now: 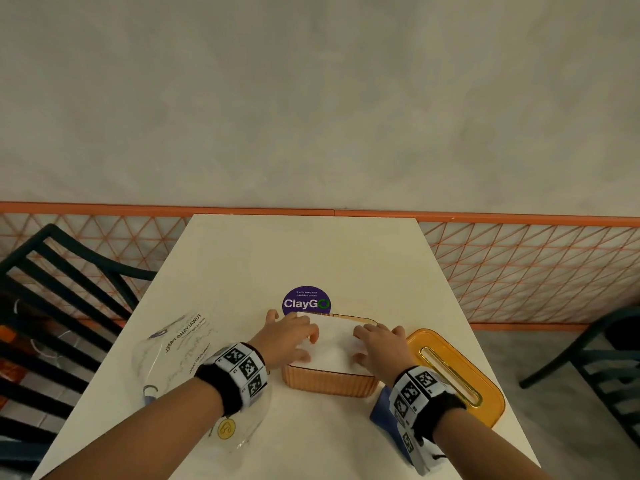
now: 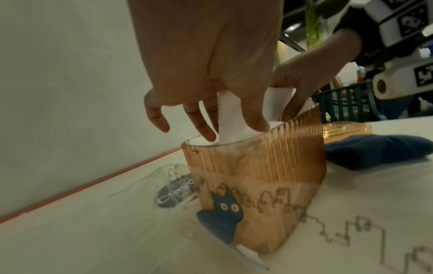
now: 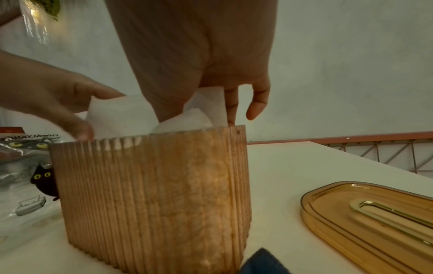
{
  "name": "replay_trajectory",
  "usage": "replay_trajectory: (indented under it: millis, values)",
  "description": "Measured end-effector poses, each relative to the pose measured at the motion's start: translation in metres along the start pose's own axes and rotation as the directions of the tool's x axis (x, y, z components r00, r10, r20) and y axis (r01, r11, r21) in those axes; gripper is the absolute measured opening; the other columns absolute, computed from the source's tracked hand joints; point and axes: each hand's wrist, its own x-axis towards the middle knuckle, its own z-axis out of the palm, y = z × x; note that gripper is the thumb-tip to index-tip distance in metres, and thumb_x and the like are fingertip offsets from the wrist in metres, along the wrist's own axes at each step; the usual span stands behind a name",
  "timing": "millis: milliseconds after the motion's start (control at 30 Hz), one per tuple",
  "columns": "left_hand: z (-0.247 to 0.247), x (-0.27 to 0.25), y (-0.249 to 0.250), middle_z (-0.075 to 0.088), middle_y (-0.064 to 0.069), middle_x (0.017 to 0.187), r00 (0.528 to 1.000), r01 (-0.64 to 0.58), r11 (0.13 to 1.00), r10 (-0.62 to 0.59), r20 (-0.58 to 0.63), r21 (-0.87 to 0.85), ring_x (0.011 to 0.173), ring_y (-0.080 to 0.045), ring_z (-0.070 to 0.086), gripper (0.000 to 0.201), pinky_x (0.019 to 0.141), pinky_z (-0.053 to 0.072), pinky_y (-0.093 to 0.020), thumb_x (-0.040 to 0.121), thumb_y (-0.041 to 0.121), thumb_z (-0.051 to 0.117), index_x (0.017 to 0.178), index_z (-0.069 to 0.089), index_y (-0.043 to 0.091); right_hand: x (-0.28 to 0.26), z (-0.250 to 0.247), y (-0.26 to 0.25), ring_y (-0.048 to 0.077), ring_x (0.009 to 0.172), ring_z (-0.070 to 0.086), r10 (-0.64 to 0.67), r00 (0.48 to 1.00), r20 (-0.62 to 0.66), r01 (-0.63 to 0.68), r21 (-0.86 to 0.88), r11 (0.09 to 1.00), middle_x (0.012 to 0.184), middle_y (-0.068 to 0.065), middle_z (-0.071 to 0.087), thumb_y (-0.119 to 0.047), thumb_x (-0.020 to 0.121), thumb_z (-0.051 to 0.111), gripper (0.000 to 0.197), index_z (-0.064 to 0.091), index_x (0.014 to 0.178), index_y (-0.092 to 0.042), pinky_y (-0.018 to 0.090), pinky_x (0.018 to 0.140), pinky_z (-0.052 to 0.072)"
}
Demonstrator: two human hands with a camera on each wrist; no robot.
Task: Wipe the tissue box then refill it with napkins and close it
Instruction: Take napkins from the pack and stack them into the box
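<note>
Both hands are down in the open top of the box: the left hand (image 1: pixel 293 336) and the right hand (image 1: pixel 380 344) press with fingers spread and mostly straight on the white napkins (image 1: pixel 331 344), neither one gripping anything. The amber ribbed tissue box (image 1: pixel 329 381) stands upright in the middle of the pale table (image 1: pixel 311 247), napkins filling it to the rim. Its amber lid (image 1: pixel 460 372) lies flat just to the right, a blue cloth (image 1: pixel 382 410) by the right wrist, and the clear plastic wrapper (image 1: pixel 173 344) on the left.
</note>
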Motion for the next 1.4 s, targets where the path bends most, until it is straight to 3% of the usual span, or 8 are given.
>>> replay_trajectory:
  millis: [200, 433, 633, 733, 933, 1200, 1266, 1400]
  values:
    - [0.005, -0.002, -0.007, 0.060, 0.004, 0.110, 0.995, 0.014, 1.000, -0.014, -0.103, -0.001, 0.105, -0.015, 0.053, 0.027, 0.101, 0.023, -0.032, 0.099, 0.031, 0.039, 0.108, 0.060, 0.017, -0.008, 0.000, 0.001, 0.023, 0.113, 0.049, -0.034, 0.998, -0.058, 0.031, -0.045, 0.998, 0.121, 0.002, 0.056, -0.027, 0.094, 0.049, 0.026, 0.049, 0.120, -0.021, 0.038, 0.100, 0.031]
    - [0.017, 0.004, -0.015, 0.053, 0.009, 0.132, 0.984, -0.002, 0.995, -0.016, -0.177, -0.102, 0.117, -0.015, 0.053, 0.042, 0.097, 0.032, -0.029, 0.094, 0.031, 0.049, 0.136, 0.045, 0.028, -0.007, -0.005, 0.004, 0.021, 0.124, 0.047, 0.041, 0.996, -0.078, -0.034, 0.086, 0.996, 0.138, -0.002, 0.047, -0.033, 0.095, 0.048, 0.042, 0.039, 0.134, -0.024, 0.038, 0.104, 0.030]
    - [0.018, 0.009, -0.011, 0.069, 0.014, 0.083, 0.937, -0.033, 0.991, 0.077, -0.342, 0.133, 0.070, -0.007, 0.068, 0.028, 0.058, 0.049, -0.023, 0.067, 0.032, 0.073, 0.095, 0.072, 0.036, 0.001, -0.008, 0.000, 0.021, 0.123, 0.048, 0.080, 0.991, -0.106, -0.064, 0.143, 0.988, 0.138, -0.002, 0.047, -0.033, 0.096, 0.044, 0.044, 0.033, 0.138, -0.025, 0.039, 0.104, 0.032]
    - [0.017, 0.009, -0.008, 0.073, 0.010, 0.093, 0.929, -0.006, 0.966, 0.100, -0.357, 0.257, 0.077, -0.011, 0.070, 0.027, 0.062, 0.053, -0.029, 0.073, 0.034, 0.063, 0.098, 0.072, 0.038, 0.002, -0.004, -0.002, 0.022, 0.123, 0.047, 0.058, 0.991, -0.123, -0.043, 0.122, 0.992, 0.138, -0.001, 0.045, -0.031, 0.098, 0.041, 0.047, 0.026, 0.142, -0.029, 0.040, 0.102, 0.034]
    - [0.018, 0.007, -0.004, 0.073, 0.002, 0.104, 0.941, 0.063, 0.952, 0.044, -0.336, 0.299, 0.082, -0.020, 0.070, 0.059, 0.068, 0.055, -0.038, 0.049, 0.020, 0.090, 0.103, 0.070, 0.032, 0.004, 0.004, -0.003, 0.022, 0.130, 0.039, 0.028, 0.988, -0.153, -0.011, 0.111, 0.994, 0.145, -0.002, 0.037, -0.029, 0.098, 0.040, 0.049, 0.024, 0.143, -0.038, 0.044, 0.106, 0.031]
    - [0.025, 0.008, -0.007, 0.063, 0.007, 0.081, 0.913, 0.010, 0.955, 0.112, -0.393, 0.296, 0.077, -0.015, 0.052, 0.048, 0.068, 0.039, -0.032, 0.057, 0.023, 0.086, 0.100, 0.066, 0.027, 0.005, 0.012, -0.003, 0.025, 0.131, 0.042, -0.016, 0.985, -0.169, 0.029, 0.071, 0.997, 0.150, -0.002, 0.035, -0.028, 0.098, 0.041, 0.047, 0.029, 0.141, -0.041, 0.047, 0.105, 0.032]
    - [0.031, 0.008, -0.009, 0.062, 0.008, 0.080, 0.903, -0.019, 0.958, 0.140, -0.405, 0.287, 0.072, -0.014, 0.058, 0.055, 0.071, 0.035, -0.031, 0.057, 0.020, 0.086, 0.105, 0.059, 0.026, 0.002, 0.013, -0.005, 0.027, 0.126, 0.050, -0.006, 0.988, -0.152, 0.015, 0.060, 0.998, 0.143, -0.001, 0.046, -0.028, 0.094, 0.052, 0.044, 0.042, 0.135, -0.040, 0.051, 0.100, 0.039]
    - [0.031, 0.007, -0.007, 0.068, 0.003, 0.102, 0.906, -0.022, 0.976, 0.112, -0.409, 0.219, 0.071, -0.009, 0.066, 0.063, 0.070, 0.052, -0.031, 0.056, 0.024, 0.086, 0.108, 0.051, 0.028, 0.003, 0.014, -0.005, 0.026, 0.098, 0.067, 0.023, 0.966, -0.257, -0.014, 0.037, 0.999, 0.115, 0.000, 0.067, -0.025, 0.074, 0.076, 0.019, 0.070, 0.091, -0.030, 0.049, 0.079, 0.052]
